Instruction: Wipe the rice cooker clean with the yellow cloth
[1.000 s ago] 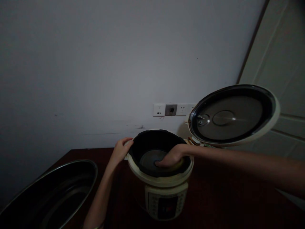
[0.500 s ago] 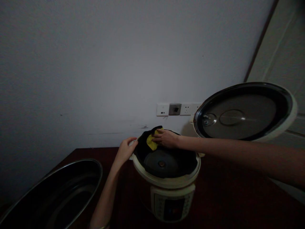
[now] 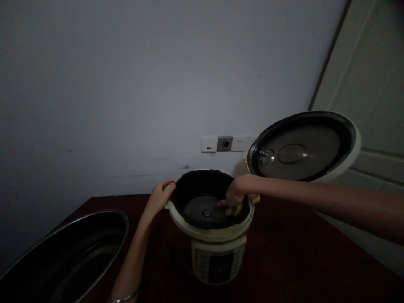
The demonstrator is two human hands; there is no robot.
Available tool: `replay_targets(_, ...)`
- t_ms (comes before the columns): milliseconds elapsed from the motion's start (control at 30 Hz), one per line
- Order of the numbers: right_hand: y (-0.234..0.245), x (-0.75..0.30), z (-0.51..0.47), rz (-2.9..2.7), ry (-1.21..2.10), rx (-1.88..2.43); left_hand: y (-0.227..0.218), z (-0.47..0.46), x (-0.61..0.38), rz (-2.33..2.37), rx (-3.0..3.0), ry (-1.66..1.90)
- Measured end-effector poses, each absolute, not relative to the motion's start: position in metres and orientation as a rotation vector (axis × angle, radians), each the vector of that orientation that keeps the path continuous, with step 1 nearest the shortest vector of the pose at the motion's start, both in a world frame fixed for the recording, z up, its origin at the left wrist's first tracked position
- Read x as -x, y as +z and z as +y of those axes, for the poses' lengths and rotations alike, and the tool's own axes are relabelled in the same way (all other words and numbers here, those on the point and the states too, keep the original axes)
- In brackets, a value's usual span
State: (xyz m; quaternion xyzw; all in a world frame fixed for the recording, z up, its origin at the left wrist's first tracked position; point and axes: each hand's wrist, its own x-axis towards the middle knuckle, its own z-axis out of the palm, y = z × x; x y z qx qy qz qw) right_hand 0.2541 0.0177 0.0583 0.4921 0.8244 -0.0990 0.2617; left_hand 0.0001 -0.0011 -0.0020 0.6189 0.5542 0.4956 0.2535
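An electric pressure cooker [image 3: 217, 235] stands on the dark red table, its dark inside bare apart from a small round part [image 3: 206, 213] at the centre of the bottom. My left hand [image 3: 160, 195] grips the cooker's rim at its left side, fingers over the edge. Down inside the cooker, at the right wall, my right hand [image 3: 236, 191] is closed on a yellow cloth [image 3: 233, 210], partly hidden below the fingers. The cooker's lid [image 3: 303, 147] is raised at the right, its metal underside facing me.
A dark inner pot [image 3: 123, 235] lies at the left front, partly cut off by the frame. Behind the cooker, sockets and a switch [image 3: 224, 144] sit in the pale wall. A light door [image 3: 362, 84] is at the right. The table [image 3: 277, 252] extends to the right.
My right hand has moved with the yellow cloth from the cooker's upper left rim down to its inner right side. My left hand keeps its place on the rim. The view has shifted slightly.
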Motion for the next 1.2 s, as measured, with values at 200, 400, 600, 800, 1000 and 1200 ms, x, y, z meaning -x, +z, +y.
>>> replay_targets(200,0.068,-0.221,-0.003,1.833,-1.204,-1.242,-0.002,0.0,0.0,1.501,-1.68,1.372)
replay_targets(400,0.054,-0.181,-0.017,1.896,-1.912,-1.214,-0.008,0.005,0.002,1.491,-1.705,1.387)
replay_targets(600,0.06,-0.173,-0.012,1.903,-2.36,-1.355,-0.004,0.001,-0.001,1.48,-1.69,1.336)
replay_targets(800,0.067,-0.193,-0.023,1.919,-2.456,-1.275,-0.004,0.003,0.002,1.522,-1.731,1.277)
replay_targets(1000,0.052,-0.205,-0.037,2.12,-2.346,-1.36,0.023,-0.027,-0.008,1.737,-1.872,1.652)
replay_targets(1200,0.066,-0.221,-0.053,2.653,-1.735,-1.182,0.073,-0.084,-0.048,1.417,-2.265,0.97)
